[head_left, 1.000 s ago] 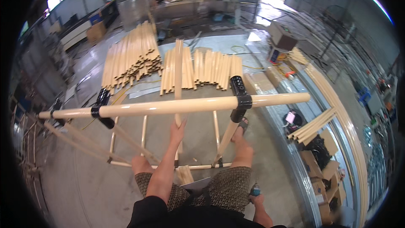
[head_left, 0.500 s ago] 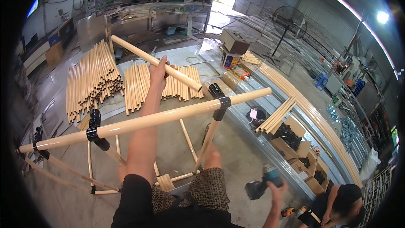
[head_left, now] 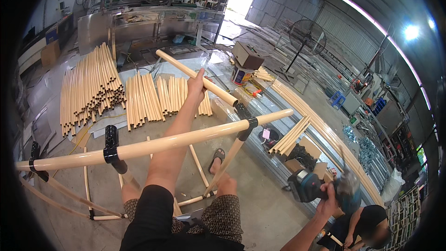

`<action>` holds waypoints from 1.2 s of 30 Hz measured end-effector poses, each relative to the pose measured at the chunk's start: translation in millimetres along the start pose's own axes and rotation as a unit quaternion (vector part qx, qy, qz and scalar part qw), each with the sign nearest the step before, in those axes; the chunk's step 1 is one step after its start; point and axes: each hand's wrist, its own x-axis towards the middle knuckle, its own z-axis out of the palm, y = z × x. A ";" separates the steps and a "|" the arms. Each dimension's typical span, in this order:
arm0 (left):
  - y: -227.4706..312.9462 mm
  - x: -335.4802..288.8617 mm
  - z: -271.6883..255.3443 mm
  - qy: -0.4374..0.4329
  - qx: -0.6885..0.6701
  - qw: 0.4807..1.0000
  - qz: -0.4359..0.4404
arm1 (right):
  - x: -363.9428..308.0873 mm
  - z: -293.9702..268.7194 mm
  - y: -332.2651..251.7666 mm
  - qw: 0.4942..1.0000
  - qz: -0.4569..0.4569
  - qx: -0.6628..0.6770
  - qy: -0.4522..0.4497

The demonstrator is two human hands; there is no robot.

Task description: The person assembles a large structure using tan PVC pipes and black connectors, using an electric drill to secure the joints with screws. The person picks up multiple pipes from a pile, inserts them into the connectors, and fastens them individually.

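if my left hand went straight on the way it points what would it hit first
Beyond the beige tube it holds, your left hand's way looks free close by; the metal rack at the back may come first, though depth is unclear.

Pedestal fan (head_left: 306,38), with a bucket (head_left: 241,76) bearing a boxy brown case (head_left: 248,55) to its left; a blue stool (head_left: 337,99) stands to its right.

Left hand (head_left: 197,86) around a cream tube (head_left: 219,91), right hand (head_left: 328,199) around a blurred power tool (head_left: 348,191), probably a drill.
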 end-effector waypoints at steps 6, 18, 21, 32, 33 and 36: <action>-11.6 -5.4 10.6 -0.039 0.036 0.999 0.006 | 16.0 71.4 -21.0 0.989 0.105 -0.087 -0.062; -19.6 5.7 22.8 -0.024 0.001 0.999 -0.024 | 56.7 192.1 -72.0 0.917 0.113 -0.304 -0.234; -23.1 4.8 26.1 -0.026 -0.006 0.999 -0.037 | 66.0 207.7 -73.7 0.905 0.114 -0.310 -0.267; -21.1 -6.7 31.9 -0.083 0.039 0.994 -0.051 | 99.5 247.2 -79.2 0.851 0.091 -0.365 -0.367; -19.1 -7.2 30.4 -0.094 0.039 0.993 -0.052 | 100.6 250.7 -81.1 0.844 0.094 -0.375 -0.373; -14.4 -10.1 27.1 -0.129 0.036 0.989 -0.062 | 103.5 260.4 -88.2 0.822 0.102 -0.408 -0.385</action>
